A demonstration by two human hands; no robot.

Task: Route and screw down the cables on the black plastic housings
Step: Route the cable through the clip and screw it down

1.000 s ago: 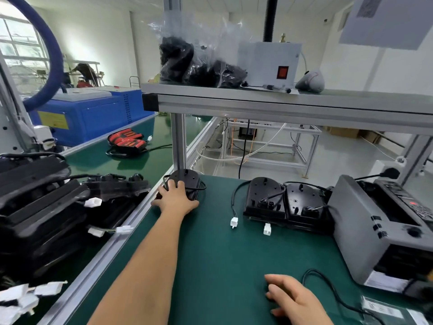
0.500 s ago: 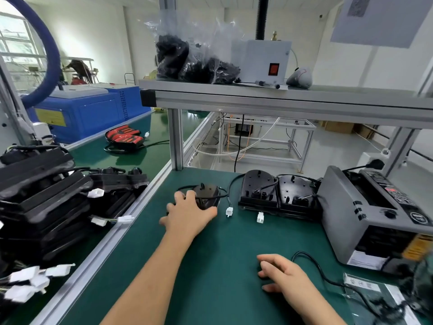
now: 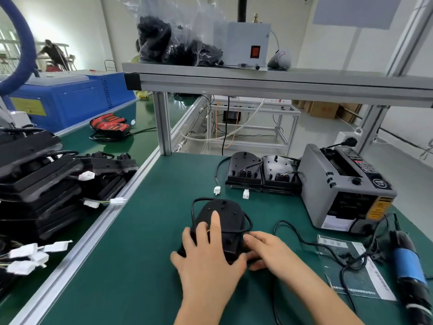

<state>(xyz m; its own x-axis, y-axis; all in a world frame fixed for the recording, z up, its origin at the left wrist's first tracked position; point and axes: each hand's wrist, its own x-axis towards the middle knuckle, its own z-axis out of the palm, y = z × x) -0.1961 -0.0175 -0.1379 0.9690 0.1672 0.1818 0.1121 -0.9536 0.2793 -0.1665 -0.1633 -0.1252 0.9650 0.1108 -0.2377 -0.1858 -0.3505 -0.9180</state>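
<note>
**Housing in hand, cable loose**

My left hand [image 3: 208,256] lies spread over the near end of the housing [image 3: 225,212], fingers mostly straight, pressing down rather than clenching. My right hand [image 3: 264,249] has come in at the housing's right edge, fingertips against it and thumb low. I cannot tell whether it pinches the cable [image 3: 248,222] or only touches the plastic.

The housing sits on the green surface [image 3: 140,254] directly in front of me. Its cable bows out in loose loops on both sides and, as far as I can judge, is not seated in any channel yet.

My worries from here:

- The left palm covers much of the housing, so I may be trapping cable under it and kink it when I pull with the right.
- A slack loop could spring out of its path before a screw holds it, or get caught under the screw.
- If I lift the left hand to route, the housing may skate on the mat.
- The screwdriver [image 3: 407,266] lies well to the right, and its cord [image 3: 293,233] runs between it and the housing. Reaching across could drag that cord over the work.

Behind, two more housings [image 3: 243,170] stand beside the tape dispenser [image 3: 339,191], white connectors [image 3: 217,190] trailing toward me. A stack of parts [image 3: 35,179] sits on the left.
</note>
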